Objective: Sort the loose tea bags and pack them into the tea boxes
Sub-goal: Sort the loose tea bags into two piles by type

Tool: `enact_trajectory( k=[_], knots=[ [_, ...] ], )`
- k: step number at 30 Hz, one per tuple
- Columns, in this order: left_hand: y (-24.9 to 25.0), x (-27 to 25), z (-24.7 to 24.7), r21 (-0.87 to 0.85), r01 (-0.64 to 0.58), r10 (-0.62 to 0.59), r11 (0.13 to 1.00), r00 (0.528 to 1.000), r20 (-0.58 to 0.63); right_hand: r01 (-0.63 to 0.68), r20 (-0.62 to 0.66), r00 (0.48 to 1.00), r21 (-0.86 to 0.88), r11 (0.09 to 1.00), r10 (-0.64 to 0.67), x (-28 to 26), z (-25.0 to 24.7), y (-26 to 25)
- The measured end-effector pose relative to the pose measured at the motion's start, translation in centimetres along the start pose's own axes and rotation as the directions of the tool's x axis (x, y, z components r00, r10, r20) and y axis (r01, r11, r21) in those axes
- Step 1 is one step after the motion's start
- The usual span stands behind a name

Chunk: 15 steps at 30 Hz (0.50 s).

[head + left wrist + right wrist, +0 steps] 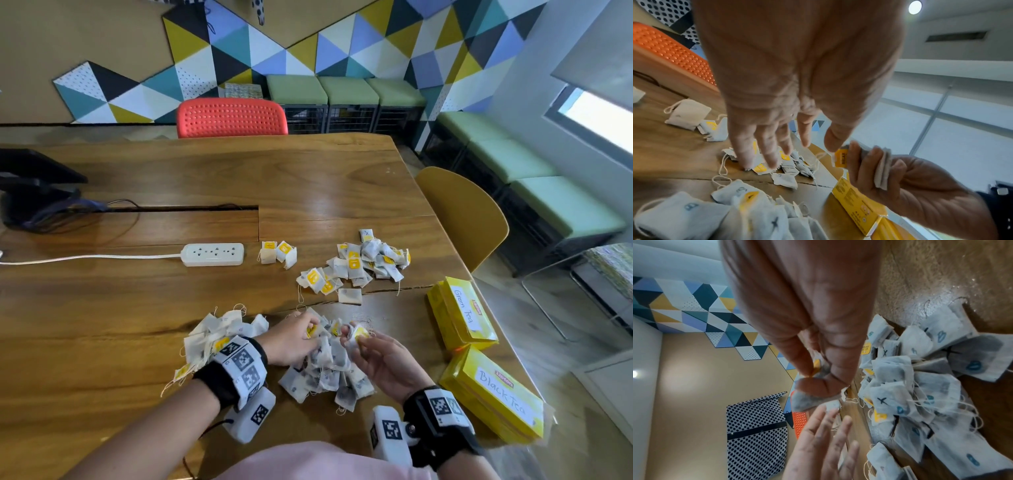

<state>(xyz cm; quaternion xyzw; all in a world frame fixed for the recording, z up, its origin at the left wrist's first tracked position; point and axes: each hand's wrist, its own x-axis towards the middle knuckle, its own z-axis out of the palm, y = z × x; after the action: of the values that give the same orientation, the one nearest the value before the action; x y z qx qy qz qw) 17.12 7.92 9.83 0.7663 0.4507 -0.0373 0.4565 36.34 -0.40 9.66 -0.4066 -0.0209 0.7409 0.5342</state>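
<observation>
Several loose tea bags lie in heaps on the wooden table (137, 308). A middle heap (325, 377) lies under my hands, another heap (212, 339) is by my left wrist, and a third (356, 263) lies farther back. My right hand (352, 334) pinches a small stack of tea bags (882, 168) with a yellow tag (840, 158), held above the middle heap. My left hand (789, 151) hovers beside it with straight fingers and holds nothing. Two yellow boxes lie at the right edge, one labelled Green Tea (462, 315), one Black Tea (496, 394). I cannot tell whether the boxes are open.
Two separate tea bags (279, 253) lie next to a white power strip (212, 254) with its cord running left. A dark device (30, 192) sits at the far left. A red chair (231, 118) and a yellow chair (466, 216) stand at the table.
</observation>
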Motion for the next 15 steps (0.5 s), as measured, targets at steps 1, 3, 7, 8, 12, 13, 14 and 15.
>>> enact_trajectory(
  k=[1, 3, 7, 8, 12, 13, 14, 15],
  knots=[
    [0.2, 0.2, 0.1, 0.000, -0.039, 0.039, 0.999, 0.998, -0.047, -0.007, -0.001, 1.000, 0.005, 1.000, 0.007, 0.0, 0.1, -0.1],
    [0.4, 0.6, 0.2, -0.065, -0.126, 0.118, 0.990, 0.986, -0.115, -0.029, 0.009, 1.000, 0.013, 0.999, 0.029, -0.1, 0.3, -0.2],
    [0.5, 1.2, 0.6, -0.245, -0.239, 0.216, 0.940, 0.969, -0.118, -0.083, 0.062, 0.994, -0.032, 0.996, 0.085, 0.0, 0.5, 0.0],
    [0.4, 1.2, 0.8, -0.272, -0.258, 0.226, 0.927, 0.963, -0.144, -0.088, 0.070, 0.993, -0.065, 0.994, 0.093, 0.1, 0.5, 0.1],
    [0.2, 1.2, 1.5, -0.293, -0.335, 0.238, 0.896, 0.917, -0.320, -0.090, 0.042, 0.994, -0.139, 0.986, 0.097, 0.5, 0.4, 0.4],
    [0.3, 1.0, 1.5, -0.296, -0.344, 0.237, 0.891, 0.909, -0.343, -0.102, 0.036, 0.993, -0.150, 0.983, 0.109, 0.6, 0.4, 0.4],
    [0.3, 0.8, 1.5, -0.303, -0.353, 0.238, 0.885, 0.903, -0.357, -0.115, 0.024, 0.992, -0.166, 0.979, 0.121, 0.6, 0.4, 0.4],
    [0.3, 0.6, 1.4, -0.306, -0.355, 0.237, 0.883, 0.902, -0.362, -0.127, 0.012, 0.991, -0.185, 0.975, 0.132, 0.6, 0.4, 0.5]
  ],
)
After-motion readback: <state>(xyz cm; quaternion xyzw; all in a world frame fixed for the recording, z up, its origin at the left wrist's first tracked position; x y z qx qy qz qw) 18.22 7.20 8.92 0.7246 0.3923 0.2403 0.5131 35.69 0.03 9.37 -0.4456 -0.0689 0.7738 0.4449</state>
